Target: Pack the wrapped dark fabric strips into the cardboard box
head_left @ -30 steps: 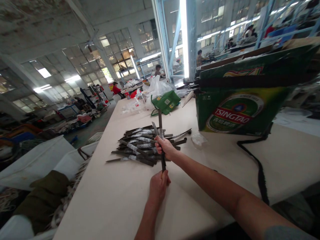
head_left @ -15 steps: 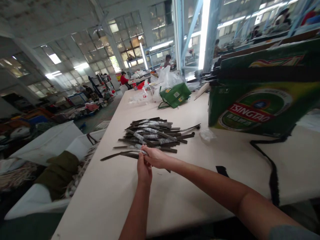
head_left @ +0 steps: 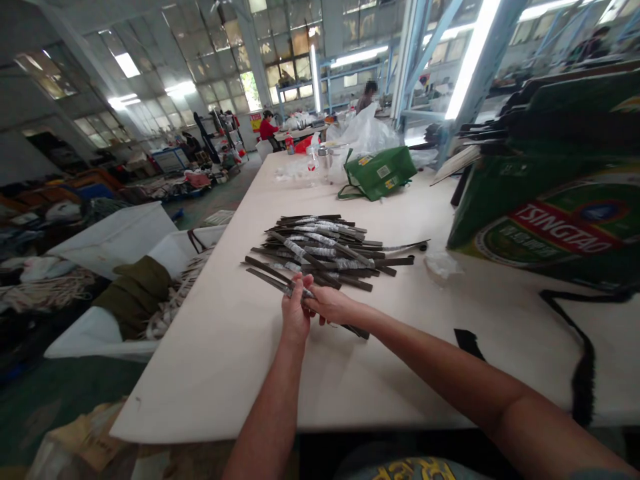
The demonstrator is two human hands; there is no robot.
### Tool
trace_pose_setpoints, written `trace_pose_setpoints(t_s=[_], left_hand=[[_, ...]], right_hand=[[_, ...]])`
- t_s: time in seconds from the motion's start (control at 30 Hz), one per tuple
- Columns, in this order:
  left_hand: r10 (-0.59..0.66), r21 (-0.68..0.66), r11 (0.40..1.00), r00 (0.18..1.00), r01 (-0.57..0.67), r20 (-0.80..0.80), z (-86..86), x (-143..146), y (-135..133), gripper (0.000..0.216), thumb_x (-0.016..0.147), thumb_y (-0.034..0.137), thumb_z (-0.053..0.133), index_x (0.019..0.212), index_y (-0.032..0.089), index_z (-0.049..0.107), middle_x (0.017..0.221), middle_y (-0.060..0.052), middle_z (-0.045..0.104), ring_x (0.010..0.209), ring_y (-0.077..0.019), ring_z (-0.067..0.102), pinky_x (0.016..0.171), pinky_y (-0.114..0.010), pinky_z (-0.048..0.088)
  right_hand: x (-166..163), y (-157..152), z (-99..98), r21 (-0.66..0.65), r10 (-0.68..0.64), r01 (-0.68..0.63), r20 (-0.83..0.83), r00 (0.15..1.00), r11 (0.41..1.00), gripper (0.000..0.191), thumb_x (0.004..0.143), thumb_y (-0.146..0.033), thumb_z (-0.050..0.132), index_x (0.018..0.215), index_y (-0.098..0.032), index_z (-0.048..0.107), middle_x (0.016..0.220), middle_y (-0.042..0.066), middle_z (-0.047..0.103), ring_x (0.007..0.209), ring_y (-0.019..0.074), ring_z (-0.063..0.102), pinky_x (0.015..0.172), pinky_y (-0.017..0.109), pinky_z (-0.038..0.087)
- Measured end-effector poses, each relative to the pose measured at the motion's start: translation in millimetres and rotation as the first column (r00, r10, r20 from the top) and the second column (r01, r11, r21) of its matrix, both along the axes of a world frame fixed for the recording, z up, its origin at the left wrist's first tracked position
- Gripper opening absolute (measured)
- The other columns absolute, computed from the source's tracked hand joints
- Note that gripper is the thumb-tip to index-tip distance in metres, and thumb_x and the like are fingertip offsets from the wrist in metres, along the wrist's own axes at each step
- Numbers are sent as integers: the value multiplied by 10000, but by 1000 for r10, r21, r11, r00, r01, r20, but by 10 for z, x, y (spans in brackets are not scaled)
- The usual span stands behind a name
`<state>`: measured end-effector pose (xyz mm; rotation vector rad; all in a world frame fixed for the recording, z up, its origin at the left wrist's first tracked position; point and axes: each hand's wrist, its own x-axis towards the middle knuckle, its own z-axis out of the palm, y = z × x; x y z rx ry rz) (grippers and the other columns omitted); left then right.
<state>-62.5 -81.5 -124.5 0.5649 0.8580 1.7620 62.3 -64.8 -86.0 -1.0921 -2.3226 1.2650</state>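
Both hands meet over the near edge of a pile of dark strap bundles (head_left: 325,250), each wrapped with a white label. My left hand (head_left: 294,313) and my right hand (head_left: 333,307) are closed on one dark strap bundle (head_left: 273,279). The bundle lies nearly flat, running from upper left past the hands to a dark end at the lower right. The pile rests on a long pale table (head_left: 240,347).
A green Tsingtao carton (head_left: 555,220) with straps stands at the right, and a black strap (head_left: 583,353) trails from it. A green bag (head_left: 381,175), white plastic bags and bottles lie farther back. White bins (head_left: 115,240) stand left of the table. People work in the distance.
The bundle was upright between my hands a second ago; now it lies nearly flat at the pile's near edge. My hands came together on it. The view shifted left.
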Motion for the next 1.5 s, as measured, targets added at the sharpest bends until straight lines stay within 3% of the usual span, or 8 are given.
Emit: trace_pose_setpoints(t_s=[0.17,0.33,0.47,0.67,1.07,1.27,1.4,1.5], left_hand=[[221,-11,974,947,-225,233,136,-149,35,139,933,238,591,839,148,639,771,-11,703,734,-122,688,743,-257,569],[181,-51,983,926,-174,330,205,-202,-8,180,982,289,519,943,172,651,878,-29,722,803,-136,702,802,-299,574],[-36,-20,999,963,43,268,122,-78,-40,169,857,315,704,874,157,646,729,-9,669,688,-139,668,709,-272,566],[78,-30,997,950,-72,301,133,31,-30,325,833,361,742,708,167,513,524,87,439,431,-46,423,540,-178,477],[121,-82,992,853,-93,507,149,-280,-11,283,930,324,633,750,174,473,535,100,426,376,3,382,388,-88,332],[73,-56,997,834,-50,548,128,-334,56,346,940,361,605,704,177,431,538,91,432,368,-4,389,372,-100,326],[15,-49,999,831,15,556,120,-324,77,340,978,324,521,686,176,429,536,79,423,362,-17,383,350,-111,312],[-38,-48,996,831,77,555,96,-318,75,324,986,306,479,692,175,438,545,70,430,377,-29,402,372,-117,355]], right_hand=[[81,9,-10,229,-107,93,50,993,969,248,945,-373,538,1097,-194,620,722,-17,680,646,114,623,586,211,363],[66,-52,-70,115,-124,113,87,989,987,356,1017,-345,351,830,-177,603,678,-23,668,511,74,569,554,202,365],[4,-98,-149,237,-140,112,104,985,965,353,1034,-373,322,937,-192,608,671,-26,662,514,83,570,555,207,357],[-78,-216,-299,536,-224,69,229,947,841,304,1044,-358,330,1175,-200,555,948,53,722,812,199,684,611,267,382],[-56,-264,-347,539,-157,-82,384,910,838,402,1037,-390,278,1030,-164,610,797,124,687,694,254,663,563,333,427],[21,60,42,607,-279,60,273,921,792,470,1023,-507,310,908,-196,644,874,113,700,808,250,671,683,331,456],[-184,581,363,706,-456,239,133,880,667,351,1000,-500,416,1081,-210,596,1080,90,680,974,234,654,811,314,468],[-425,918,375,702,-474,202,215,854,682,368,963,-459,506,1173,-163,566,1167,140,650,1079,261,624,897,341,471]])
